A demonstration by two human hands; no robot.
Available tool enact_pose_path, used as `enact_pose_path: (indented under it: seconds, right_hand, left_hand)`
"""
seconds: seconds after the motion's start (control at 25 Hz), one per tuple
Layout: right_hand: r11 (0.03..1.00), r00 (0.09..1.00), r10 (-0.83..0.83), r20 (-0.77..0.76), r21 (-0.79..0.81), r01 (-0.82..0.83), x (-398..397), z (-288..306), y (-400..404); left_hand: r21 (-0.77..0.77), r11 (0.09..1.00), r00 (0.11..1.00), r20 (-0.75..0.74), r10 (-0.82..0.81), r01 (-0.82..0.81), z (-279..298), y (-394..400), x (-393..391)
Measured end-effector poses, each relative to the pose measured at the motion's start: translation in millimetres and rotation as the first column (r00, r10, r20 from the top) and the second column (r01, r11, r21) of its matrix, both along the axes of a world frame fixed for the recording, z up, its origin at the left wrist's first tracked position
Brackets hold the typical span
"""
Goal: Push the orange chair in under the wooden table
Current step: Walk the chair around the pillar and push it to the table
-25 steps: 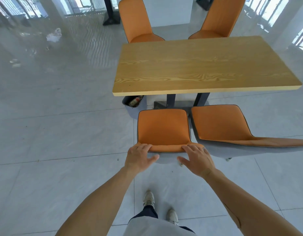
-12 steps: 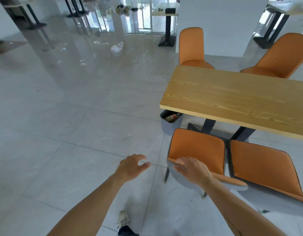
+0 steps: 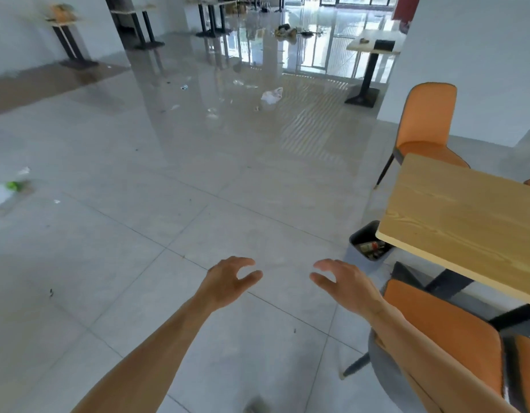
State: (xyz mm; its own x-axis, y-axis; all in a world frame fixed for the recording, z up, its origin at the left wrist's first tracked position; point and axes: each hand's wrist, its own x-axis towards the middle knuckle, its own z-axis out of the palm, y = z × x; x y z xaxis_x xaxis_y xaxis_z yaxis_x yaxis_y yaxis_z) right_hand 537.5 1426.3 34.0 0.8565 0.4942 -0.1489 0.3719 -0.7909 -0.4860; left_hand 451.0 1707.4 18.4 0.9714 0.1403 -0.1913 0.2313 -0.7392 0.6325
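Head view shows your left hand (image 3: pixel 228 281) and right hand (image 3: pixel 344 283) loose-fingered, empty, mid-frame; regrip the chair (image 3: pixel 442 332) lower right only if it sits short of the table (image 3: pixel 466 216).

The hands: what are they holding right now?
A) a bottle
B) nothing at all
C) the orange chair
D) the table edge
B: the left hand and right hand hang over bare floor with loosely curled fingers, apart from the orange chair.
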Motion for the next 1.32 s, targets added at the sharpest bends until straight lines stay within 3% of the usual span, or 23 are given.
enact_pose_path:
  seconds: [0.4, 0.84, 1.32]
  right_hand:
    - [0.994, 0.994, -0.102, 0.027, 0.028, 0.101, 132, -1, 67]
    - [0.980, 0.981, -0.194, -0.004, 0.052, 0.194, 376, 5, 87]
    - [0.955, 0.955, -0.296, 0.002, -0.006, 0.296, 642, -21, 129]
  left_hand:
    - [-0.001, 0.994, 0.993, 0.051, -0.108, 0.108, 11, 73, 157]
    - [-0.003, 0.984, 0.982, 0.055, -0.180, 0.181, 32, 98, 427]
    - [-0.010, 0.954, 0.953, 0.056, -0.298, 0.299, 3, 150, 730]
